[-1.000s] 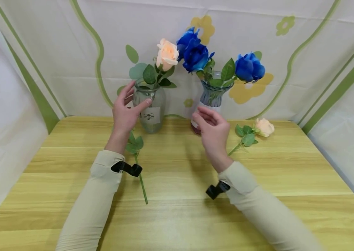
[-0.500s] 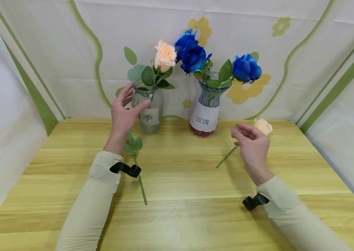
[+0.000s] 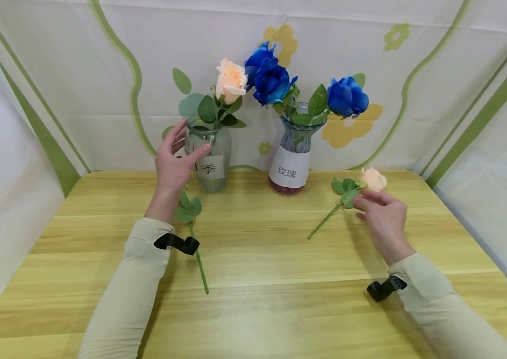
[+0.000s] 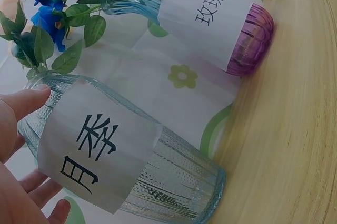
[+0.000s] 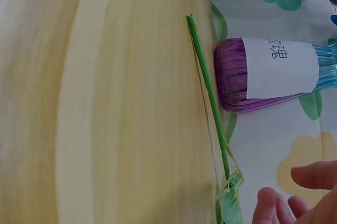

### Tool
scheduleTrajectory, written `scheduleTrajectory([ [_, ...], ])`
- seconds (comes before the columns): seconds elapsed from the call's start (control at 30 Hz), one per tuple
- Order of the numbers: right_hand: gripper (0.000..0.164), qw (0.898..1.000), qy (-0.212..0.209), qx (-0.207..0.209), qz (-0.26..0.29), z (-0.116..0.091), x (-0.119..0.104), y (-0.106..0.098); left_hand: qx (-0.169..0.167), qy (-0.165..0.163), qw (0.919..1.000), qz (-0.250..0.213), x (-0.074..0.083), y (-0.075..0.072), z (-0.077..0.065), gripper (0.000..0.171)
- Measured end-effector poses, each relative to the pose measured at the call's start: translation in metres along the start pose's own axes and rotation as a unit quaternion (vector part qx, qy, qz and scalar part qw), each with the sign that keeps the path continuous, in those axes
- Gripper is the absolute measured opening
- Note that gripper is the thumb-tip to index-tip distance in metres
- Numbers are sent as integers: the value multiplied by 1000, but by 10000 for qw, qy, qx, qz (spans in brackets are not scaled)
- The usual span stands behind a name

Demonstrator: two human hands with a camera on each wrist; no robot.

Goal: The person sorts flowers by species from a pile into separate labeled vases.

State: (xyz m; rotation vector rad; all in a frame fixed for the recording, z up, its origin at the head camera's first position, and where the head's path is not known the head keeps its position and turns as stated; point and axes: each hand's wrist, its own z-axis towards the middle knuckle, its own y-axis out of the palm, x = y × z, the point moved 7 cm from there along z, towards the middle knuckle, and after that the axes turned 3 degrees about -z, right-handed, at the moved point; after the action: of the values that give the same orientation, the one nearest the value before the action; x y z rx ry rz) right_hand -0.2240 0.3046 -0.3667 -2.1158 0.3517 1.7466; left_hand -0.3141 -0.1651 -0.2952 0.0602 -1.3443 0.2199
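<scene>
My left hand [image 3: 172, 164] holds the clear ribbed glass vase [image 3: 223, 147], thumb on its front near the rim and fingers round its left side. This vase bears a paper label [image 4: 100, 145] and holds one peach rose [image 3: 231, 81]. My right hand [image 3: 383, 219] hovers beside the leaves of another peach rose [image 3: 373, 178], which lies at the table's right with its green stem [image 3: 324, 222] toward me. In the right wrist view, thumb and fingertips are apart with nothing between them. Under the left forearm lies a third leafy stem [image 3: 200, 267], its top hidden.
A blue-to-purple glass vase [image 3: 296, 142] with a white label stands right of the held vase. It carries blue roses [image 3: 271, 82], one leaning right. A printed white cloth [image 3: 334, 40] hangs behind the wooden table [image 3: 258, 319].
My right hand has moved right and slightly down, away from the blue-purple vase to the lying peach rose. The left hand keeps its hold on the clear vase.
</scene>
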Motion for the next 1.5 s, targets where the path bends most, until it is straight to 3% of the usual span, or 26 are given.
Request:
scheduleTrajectory([
  [0.13,52,9941,139,-445,-977,4,7,14,20,-9,10000,-2,-1,-2,0,78],
  [0.23,55,9850,205,-640,-1590,7,12,23,18,33,10000,-30,-1,-3,1,79],
  [0.33,54,9803,276,-630,-1854,8,15,26,-31,73,9999,-66,-2,0,1,78],
  [0.53,52,9800,321,-347,-1931,4,18,26,-115,51,9999,-38,-3,6,-1,79],
  [0.67,44,9773,375,-588,-2000,1,20,30,-85,48,10000,-11,-2,5,0,78],
  [0.83,40,9664,379,-929,-2368,3,22,35,-54,42,10000,1,-1,3,1,77],
  [1.2,45,9413,432,-1070,-3172,13,26,38,-28,54,10000,-29,-2,0,1,77],
  [1.37,35,9436,498,-1080,-3089,14,25,39,-40,45,10000,-26,-2,0,1,76],
  [1.5,29,9564,640,-1020,-2662,14,27,36,-48,38,10000,-38,-2,0,1,76],
])
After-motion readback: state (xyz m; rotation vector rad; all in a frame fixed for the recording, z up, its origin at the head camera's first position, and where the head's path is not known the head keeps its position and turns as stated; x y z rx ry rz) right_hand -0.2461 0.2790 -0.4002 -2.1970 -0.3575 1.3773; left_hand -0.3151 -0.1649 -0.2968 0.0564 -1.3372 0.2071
